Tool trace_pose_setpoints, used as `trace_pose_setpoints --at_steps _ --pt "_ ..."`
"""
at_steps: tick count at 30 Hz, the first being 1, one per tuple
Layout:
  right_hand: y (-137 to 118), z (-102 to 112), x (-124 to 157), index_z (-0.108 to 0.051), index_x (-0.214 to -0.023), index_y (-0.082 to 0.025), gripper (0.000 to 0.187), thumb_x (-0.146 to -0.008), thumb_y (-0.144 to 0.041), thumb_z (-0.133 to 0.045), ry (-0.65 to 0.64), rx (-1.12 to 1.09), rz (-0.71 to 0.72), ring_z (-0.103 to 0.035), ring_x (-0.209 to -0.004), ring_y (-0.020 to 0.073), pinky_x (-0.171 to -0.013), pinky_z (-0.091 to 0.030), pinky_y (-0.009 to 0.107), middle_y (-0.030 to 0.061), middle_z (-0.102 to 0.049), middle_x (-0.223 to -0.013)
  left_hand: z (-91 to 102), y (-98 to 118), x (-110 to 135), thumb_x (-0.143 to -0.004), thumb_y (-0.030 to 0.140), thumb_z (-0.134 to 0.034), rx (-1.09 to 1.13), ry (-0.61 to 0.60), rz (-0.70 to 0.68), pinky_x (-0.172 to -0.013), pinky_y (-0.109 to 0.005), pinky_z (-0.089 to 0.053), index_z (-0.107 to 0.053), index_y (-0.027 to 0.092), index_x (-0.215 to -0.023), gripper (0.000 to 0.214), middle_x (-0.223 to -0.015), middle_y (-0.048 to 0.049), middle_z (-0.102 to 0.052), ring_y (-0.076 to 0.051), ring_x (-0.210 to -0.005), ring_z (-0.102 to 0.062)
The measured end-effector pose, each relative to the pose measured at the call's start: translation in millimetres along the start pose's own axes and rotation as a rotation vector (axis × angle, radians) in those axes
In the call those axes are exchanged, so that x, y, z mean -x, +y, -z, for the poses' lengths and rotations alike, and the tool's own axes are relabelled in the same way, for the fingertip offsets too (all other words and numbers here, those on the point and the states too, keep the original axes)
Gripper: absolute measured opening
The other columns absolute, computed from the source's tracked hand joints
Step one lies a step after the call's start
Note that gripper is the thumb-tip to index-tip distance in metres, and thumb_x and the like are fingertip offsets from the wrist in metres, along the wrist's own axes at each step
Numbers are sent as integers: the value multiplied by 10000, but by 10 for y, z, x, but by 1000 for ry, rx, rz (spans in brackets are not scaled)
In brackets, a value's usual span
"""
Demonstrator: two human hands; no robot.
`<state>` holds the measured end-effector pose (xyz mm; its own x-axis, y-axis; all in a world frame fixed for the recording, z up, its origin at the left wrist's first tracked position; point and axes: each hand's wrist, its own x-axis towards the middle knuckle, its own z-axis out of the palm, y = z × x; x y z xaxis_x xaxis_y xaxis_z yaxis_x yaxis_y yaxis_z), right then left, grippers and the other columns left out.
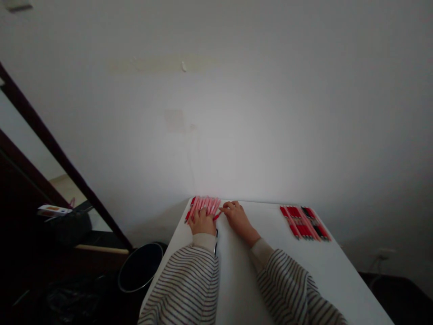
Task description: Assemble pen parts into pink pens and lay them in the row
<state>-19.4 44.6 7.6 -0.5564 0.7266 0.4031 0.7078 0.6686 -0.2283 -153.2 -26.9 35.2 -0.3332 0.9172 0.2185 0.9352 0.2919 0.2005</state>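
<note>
Covering pink pens (207,202) at the far left corner of the white table (237,284) with a spread left hand (202,222); holding the right hand (237,220) narrow-fingered at a red pen (217,217) there, cannot tell if gripping. With more pens (302,223) at the table's far right, a wall (243,99) behind the table.

Left pens (207,203), right pens (304,223) — both on table (237,280); bin (142,264) left, wall (237,113) behind

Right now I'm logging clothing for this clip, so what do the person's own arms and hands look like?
Both arms wear loose, pale sleeves with narrow dark stripes, the left sleeve matching the right sleeve. Each gathers into a plain beige cuff. The left hand and right hand are ungloved.
</note>
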Motion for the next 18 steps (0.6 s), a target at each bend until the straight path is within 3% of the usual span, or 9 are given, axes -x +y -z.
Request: trace_pose_setpoints --at_steps 7,12,18 --pt "54 -23 23 -683 -975 -298 166 -881 -277 -548 47 -20 -43 -450 -1057 216 -897 -391 369 46 -600 -1102 19 5 -21 -813 285 -503 10 -30 29 -1065 -532 -248 -711 330 -946 251 -1356 25 -524 -261 -1324 -302" --pt "102 19 85 -678 -947 -280 135 -860 -250 -580 29 -65 -51 -456 -1044 208 -887 -384 356 42 -616 -1035 26 31 -30 -772 279 -561 -4 -40 27 -1070 -553 -231 -714 334 -917 218 -1369 25 -514 -267 -1334 -291" --pt "190 137 213 -668 -954 -273 141 -858 -224 -578 51 -106 -83 -462 -1022 209 -875 -387 343 41 -622 -996 20 148 -23 -818 282 -489 -4 -48 -16 -1082 -556 -237 -719 347 -906 255 -1380 46 -505 -267 -1339 -300"
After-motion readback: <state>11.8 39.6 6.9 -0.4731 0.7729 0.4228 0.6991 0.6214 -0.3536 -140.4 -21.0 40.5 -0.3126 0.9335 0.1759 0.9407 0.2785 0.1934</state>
